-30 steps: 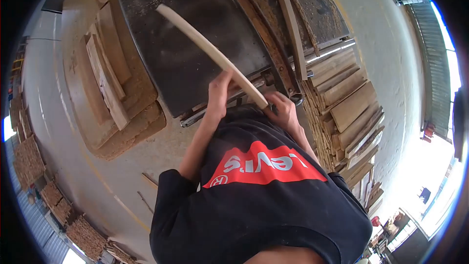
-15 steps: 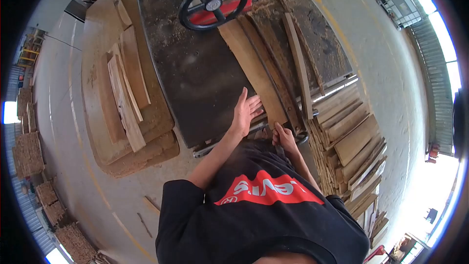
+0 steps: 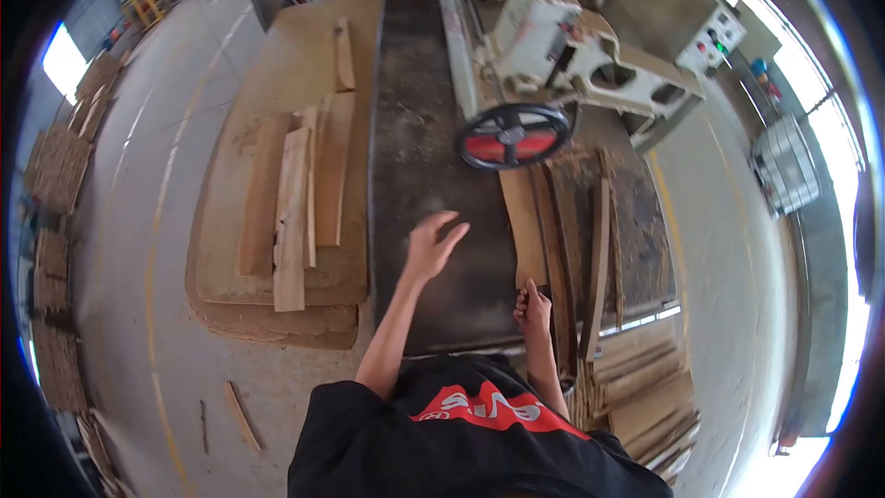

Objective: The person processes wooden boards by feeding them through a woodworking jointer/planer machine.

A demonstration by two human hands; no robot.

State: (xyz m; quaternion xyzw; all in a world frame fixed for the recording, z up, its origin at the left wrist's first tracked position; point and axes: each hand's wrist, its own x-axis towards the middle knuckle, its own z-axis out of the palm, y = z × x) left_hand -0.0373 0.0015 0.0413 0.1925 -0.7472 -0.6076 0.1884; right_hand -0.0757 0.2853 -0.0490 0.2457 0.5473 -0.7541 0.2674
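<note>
A wooden board point(image 3: 525, 235) lies on the dark machine table point(image 3: 429, 180), its far part passing beneath the black handwheel point(image 3: 513, 136). My right hand point(image 3: 533, 309) pinches the board's near end between thumb and fingers. To the left of the board, my left hand point(image 3: 433, 247) hovers over the dark table with thumb and fingers apart, touching nothing. Along the board's right side runs a dark rail point(image 3: 553, 240). Farther right a long wooden strip point(image 3: 597, 267) lies on the table.
Several boards point(image 3: 293, 212) rest on a stacked sheet platform point(image 3: 221, 231) at the left. Stacked planks point(image 3: 645, 397) stand at the lower right. A machine frame point(image 3: 553, 37) rises beyond the handwheel, and a wood offcut point(image 3: 241, 415) lies on the floor.
The board has slid forward under the handwheel, with my right hand following its near end. My left hand has moved away from the board to the left. The camera view has tilted up.
</note>
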